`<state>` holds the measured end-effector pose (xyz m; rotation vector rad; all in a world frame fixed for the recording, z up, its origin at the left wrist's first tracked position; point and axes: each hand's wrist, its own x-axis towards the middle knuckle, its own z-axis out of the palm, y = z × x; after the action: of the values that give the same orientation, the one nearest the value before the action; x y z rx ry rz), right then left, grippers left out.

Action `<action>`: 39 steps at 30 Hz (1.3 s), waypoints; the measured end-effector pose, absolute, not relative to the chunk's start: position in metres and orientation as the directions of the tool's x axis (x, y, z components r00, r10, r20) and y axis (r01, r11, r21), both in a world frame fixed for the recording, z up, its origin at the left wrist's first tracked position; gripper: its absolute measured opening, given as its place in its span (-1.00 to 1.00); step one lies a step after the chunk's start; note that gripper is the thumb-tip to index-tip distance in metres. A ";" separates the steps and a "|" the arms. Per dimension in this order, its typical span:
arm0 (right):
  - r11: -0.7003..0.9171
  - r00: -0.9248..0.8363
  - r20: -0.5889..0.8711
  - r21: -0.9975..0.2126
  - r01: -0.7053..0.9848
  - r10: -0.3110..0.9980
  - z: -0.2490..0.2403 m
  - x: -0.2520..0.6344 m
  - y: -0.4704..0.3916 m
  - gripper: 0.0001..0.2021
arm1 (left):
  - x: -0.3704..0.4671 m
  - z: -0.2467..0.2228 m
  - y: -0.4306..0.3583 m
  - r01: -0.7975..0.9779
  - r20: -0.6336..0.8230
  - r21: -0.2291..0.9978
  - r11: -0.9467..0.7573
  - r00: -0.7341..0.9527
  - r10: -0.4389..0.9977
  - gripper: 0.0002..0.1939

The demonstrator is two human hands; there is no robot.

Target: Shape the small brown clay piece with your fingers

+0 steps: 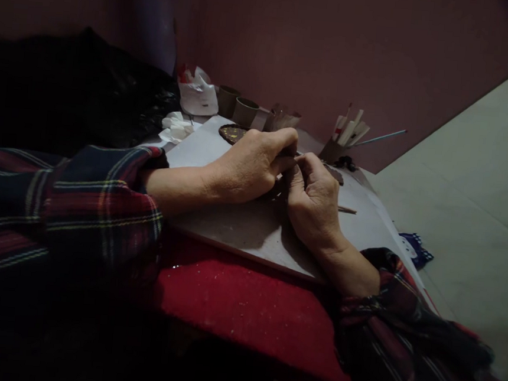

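Over a pale board (215,225), my left hand (256,161) and my right hand (313,198) meet fingertip to fingertip. Both are closed in a pinch. Whatever lies between the fingertips is too small and dark to make out. Behind my left hand a dark round piece with yellow specks (231,133) rests on the board, partly covered by the hand. Beyond my right hand lies a flat brown piece (333,174), partly hidden. A thin stick (347,210) pokes out to the right of my right hand.
Along the back stand cardboard tubes (246,111), a white bag (198,98) and a holder with sticks and a brush (350,131). Crumpled tissue (177,127) lies at the left. Red cloth (243,308) covers the front edge. A black plastic bag (80,92) fills the left.
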<state>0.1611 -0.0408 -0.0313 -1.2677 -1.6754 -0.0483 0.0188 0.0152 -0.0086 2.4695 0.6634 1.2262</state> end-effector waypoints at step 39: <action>0.426 0.023 0.718 -0.438 0.792 0.695 -0.030 0.160 -0.040 -0.85 | 0.020 -0.006 0.014 0.346 0.631 0.458 -0.819 0.521 0.574 -0.88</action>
<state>0.1599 -0.0398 -0.0298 -1.3033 -1.7031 -0.1241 0.0197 0.0141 -0.0064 2.4891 0.7725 1.1844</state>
